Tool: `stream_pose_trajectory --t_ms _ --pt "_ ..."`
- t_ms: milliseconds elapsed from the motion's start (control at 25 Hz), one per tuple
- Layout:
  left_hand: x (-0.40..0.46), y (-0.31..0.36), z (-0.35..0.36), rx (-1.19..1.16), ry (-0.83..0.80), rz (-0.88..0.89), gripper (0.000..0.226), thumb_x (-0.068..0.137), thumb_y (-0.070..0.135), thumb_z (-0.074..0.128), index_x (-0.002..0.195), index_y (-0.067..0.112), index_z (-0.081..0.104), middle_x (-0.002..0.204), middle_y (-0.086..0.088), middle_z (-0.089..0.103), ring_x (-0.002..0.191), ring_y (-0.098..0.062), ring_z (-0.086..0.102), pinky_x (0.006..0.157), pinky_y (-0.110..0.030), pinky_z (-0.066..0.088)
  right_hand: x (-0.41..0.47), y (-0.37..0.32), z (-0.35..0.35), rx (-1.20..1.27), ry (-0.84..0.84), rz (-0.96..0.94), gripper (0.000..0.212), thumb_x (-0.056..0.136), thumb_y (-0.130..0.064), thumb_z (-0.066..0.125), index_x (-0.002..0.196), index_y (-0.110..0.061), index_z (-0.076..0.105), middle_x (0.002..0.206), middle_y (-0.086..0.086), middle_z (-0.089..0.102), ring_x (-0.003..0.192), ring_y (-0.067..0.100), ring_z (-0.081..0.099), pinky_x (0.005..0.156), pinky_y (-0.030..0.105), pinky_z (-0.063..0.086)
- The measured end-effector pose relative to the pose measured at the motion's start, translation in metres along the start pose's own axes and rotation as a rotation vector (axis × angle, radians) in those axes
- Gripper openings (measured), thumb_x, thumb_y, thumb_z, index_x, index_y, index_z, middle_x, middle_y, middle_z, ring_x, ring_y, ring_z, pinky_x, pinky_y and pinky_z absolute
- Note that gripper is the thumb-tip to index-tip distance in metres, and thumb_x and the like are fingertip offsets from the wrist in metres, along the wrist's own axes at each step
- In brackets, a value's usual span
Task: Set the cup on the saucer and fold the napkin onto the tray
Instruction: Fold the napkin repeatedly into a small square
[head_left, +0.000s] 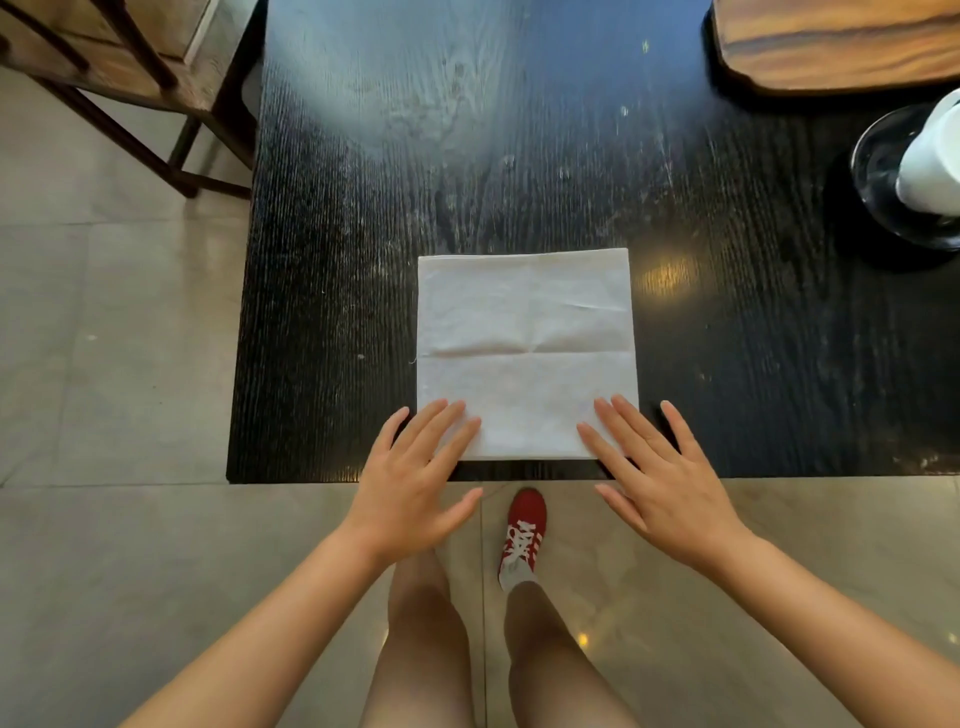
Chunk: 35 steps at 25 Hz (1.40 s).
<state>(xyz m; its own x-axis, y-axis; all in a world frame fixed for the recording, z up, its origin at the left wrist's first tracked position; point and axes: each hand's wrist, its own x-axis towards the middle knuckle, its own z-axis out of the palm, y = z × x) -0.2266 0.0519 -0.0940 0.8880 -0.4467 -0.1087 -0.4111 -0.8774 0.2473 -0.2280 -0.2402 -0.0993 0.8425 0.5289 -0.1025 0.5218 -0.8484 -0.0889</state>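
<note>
Presently, the cup (932, 156) stands on the saucer (878, 171) at my far right. The napkin (527, 353) lies square on the surface (363, 208); my left hand (410, 478) and right hand (657, 478) rest flat-fingered on its near corners. Further folding and transfer to the tray (836, 41) remain.

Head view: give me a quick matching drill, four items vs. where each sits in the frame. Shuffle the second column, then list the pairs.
Items
1. white square cloth napkin
2. white cup
3. wooden tray
4. red sneaker

Places
A. far right corner of the black wooden table
B. on the tiled floor, below the table's near edge
C. flat on the table near its front edge, left hand and right hand fingers on its near corners
D. on the glass saucer at the right edge of the frame

Pairs: 1-C, 2-D, 3-A, 4-B
</note>
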Motion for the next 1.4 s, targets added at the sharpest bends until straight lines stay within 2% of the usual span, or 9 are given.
stream_pose_trajectory --t_ms 120,240,360,480,600,720,920,1160,1400 --pt "-0.015 -0.007 0.009 0.026 0.056 0.086 0.051 0.087 0.030 0.052 0.136 0.017 0.046 0.145 -0.007 0.042 0.136 -0.023 0.035 0.107 -0.047 0.035 -0.016 0.004 0.007 0.029 0.077 -0.042 0.053 0.094 -0.029 0.045 0.144 -0.018 0.029 0.149 0.011 0.032 0.142 0.023 0.019 0.115 0.047 0.017" --pt "-0.028 -0.011 0.014 0.020 0.174 0.189 0.044 0.084 0.006 0.061 0.127 0.014 0.056 0.136 -0.008 0.053 0.129 -0.023 0.046 0.103 -0.044 0.041 -0.026 0.007 0.009 0.050 0.156 -0.138 0.059 0.079 -0.007 0.069 0.134 -0.013 0.048 0.140 0.014 0.045 0.133 0.028 0.038 0.111 0.047 0.030" --pt "-0.033 -0.012 0.012 -0.027 0.241 0.227 0.035 0.081 0.000 0.065 0.115 0.009 0.065 0.126 -0.008 0.061 0.121 -0.023 0.054 0.100 -0.041 0.043 -0.030 0.012 0.006 0.119 0.259 -0.189 0.044 0.078 -0.003 0.070 0.121 -0.007 0.060 0.127 0.014 0.058 0.122 0.027 0.051 0.101 0.044 0.042" --pt "-0.030 -0.012 0.003 -0.145 0.233 0.201 0.021 0.089 0.010 0.056 0.104 0.006 0.070 0.116 -0.010 0.067 0.113 -0.024 0.060 0.098 -0.038 0.046 -0.024 0.009 -0.007 0.209 0.320 -0.187 0.024 0.085 -0.006 0.061 0.107 -0.003 0.068 0.111 0.014 0.068 0.108 0.026 0.062 0.089 0.040 0.054" --pt "-0.027 -0.014 -0.014 -0.302 0.204 0.111 0.026 0.091 0.017 0.051 0.103 0.005 0.070 0.106 -0.008 0.071 0.104 -0.019 0.065 0.091 -0.033 0.052 -0.018 0.006 -0.028 0.342 0.340 -0.081 0.030 0.094 -0.020 0.048 0.095 -0.002 0.071 0.091 0.011 0.074 0.087 0.022 0.071 0.085 0.026 0.054" --pt "-0.021 -0.016 -0.038 -0.413 0.268 -0.017 0.025 0.087 0.021 0.055 0.099 0.005 0.071 0.096 -0.006 0.072 0.095 -0.011 0.064 0.087 -0.023 0.051 -0.008 0.005 -0.053 0.517 0.362 0.124 0.026 0.088 -0.022 0.054 0.094 -0.002 0.070 0.087 0.008 0.073 0.086 0.010 0.066 0.088 0.012 0.046" --pt "0.019 -0.019 -0.068 -0.544 0.407 -0.177 0.020 0.086 0.018 0.059 0.097 0.003 0.068 0.092 -0.003 0.068 0.087 -0.010 0.063 0.077 -0.022 0.052 0.037 0.012 -0.084 0.663 0.451 0.303 0.011 0.084 -0.009 0.064 0.091 -0.002 0.067 0.088 0.006 0.064 0.082 0.010 0.059 0.071 0.018 0.051" --pt "0.078 -0.032 -0.059 -0.585 0.467 -0.364 0.014 0.088 0.011 0.061 0.100 0.009 0.067 0.092 -0.005 0.067 0.081 -0.011 0.057 0.069 -0.018 0.046 0.101 0.030 -0.072 0.760 0.419 0.624 0.007 0.084 -0.015 0.061 0.090 -0.013 0.066 0.084 -0.002 0.063 0.074 0.011 0.056 0.064 0.014 0.043" --pt "0.108 -0.043 -0.043 -0.503 0.483 -0.392 0.009 0.086 0.011 0.061 0.089 0.011 0.070 0.096 0.003 0.061 0.097 -0.010 0.049 0.086 -0.008 0.031 0.119 0.042 -0.041 0.578 0.376 0.633 0.007 0.086 -0.017 0.056 0.083 -0.015 0.063 0.087 -0.006 0.056 0.090 0.017 0.050 0.066 0.018 0.034"
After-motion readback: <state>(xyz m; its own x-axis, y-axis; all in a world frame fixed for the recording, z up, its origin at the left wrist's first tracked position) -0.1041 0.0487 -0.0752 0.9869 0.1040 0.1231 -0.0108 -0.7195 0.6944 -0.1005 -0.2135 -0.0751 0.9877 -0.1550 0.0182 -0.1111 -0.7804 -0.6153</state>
